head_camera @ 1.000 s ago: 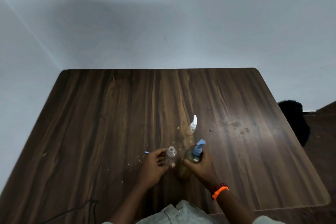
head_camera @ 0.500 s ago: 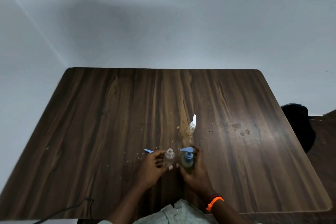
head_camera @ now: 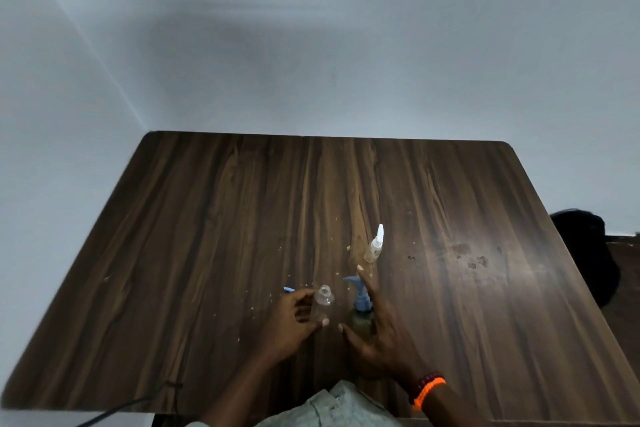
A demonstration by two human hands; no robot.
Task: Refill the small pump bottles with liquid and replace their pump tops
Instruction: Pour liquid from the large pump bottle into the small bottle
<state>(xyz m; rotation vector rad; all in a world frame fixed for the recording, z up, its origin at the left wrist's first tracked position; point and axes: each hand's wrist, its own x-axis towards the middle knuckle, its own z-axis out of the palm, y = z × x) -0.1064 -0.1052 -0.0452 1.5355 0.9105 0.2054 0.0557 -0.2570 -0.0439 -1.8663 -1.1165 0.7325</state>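
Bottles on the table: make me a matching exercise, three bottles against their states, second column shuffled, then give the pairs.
Column one:
1. clear small bottle
2. dark green bottle
3. far small bottle

Column two:
A. stands alone, white pointed top on, no hand near
B. open neck, no top, held by the left hand
C. blue pump top on, right hand spread open beside it

Pairs: 1-B, 2-C, 3-A
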